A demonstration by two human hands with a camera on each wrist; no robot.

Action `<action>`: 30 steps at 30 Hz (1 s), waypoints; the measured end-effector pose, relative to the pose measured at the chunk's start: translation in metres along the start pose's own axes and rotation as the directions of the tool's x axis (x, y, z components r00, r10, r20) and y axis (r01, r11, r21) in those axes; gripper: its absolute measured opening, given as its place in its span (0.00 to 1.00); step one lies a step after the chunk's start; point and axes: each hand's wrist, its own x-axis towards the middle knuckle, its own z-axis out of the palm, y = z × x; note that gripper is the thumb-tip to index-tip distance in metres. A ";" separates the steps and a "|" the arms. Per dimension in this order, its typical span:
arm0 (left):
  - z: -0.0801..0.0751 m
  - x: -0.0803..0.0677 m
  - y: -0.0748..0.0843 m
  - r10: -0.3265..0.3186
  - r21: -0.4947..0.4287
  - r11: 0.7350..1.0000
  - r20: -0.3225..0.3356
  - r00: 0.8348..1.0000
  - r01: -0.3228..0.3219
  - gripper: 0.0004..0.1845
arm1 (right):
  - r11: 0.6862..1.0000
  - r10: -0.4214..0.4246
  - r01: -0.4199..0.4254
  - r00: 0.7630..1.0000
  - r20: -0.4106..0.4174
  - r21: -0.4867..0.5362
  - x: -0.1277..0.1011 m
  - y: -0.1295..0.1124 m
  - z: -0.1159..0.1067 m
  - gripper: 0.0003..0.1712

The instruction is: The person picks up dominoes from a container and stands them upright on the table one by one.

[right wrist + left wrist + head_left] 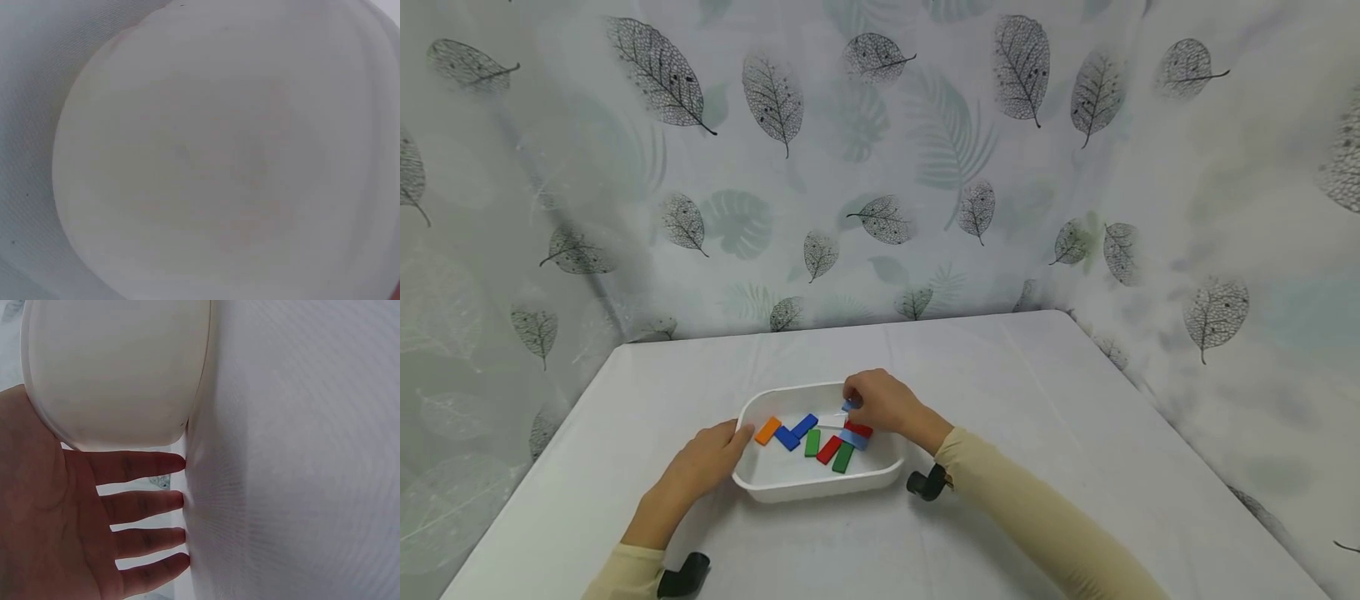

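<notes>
A white tray (790,492) stands on the table with several small coloured blocks in it. At its left end is my left hand (707,457), thumb by the rim. The left wrist view shows that hand's straight fingers (140,506) beside the tray's outer wall (119,369), tips touching the tabletop. Over the tray's far right part, my right hand (883,404) pinches a light blue block (849,406), partly hidden by the fingers. Below it lie a red block (859,428) and another light blue block (853,439). The tray's wall (206,156) fills most of the right wrist view.
An orange block (767,430), dark blue blocks (805,426), green blocks (812,442) and a second red block (829,450) lie in the tray. A white cloth covers the table (1000,500). Leaf-patterned curtains (880,167) hang behind and at both sides.
</notes>
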 end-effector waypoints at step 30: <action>0.000 0.000 -0.002 -0.006 -0.002 1.000 -0.002 1.000 0.006 0.34 | 0.936 -0.002 0.097 0.963 -0.270 0.339 -0.019 0.020 -0.023 0.14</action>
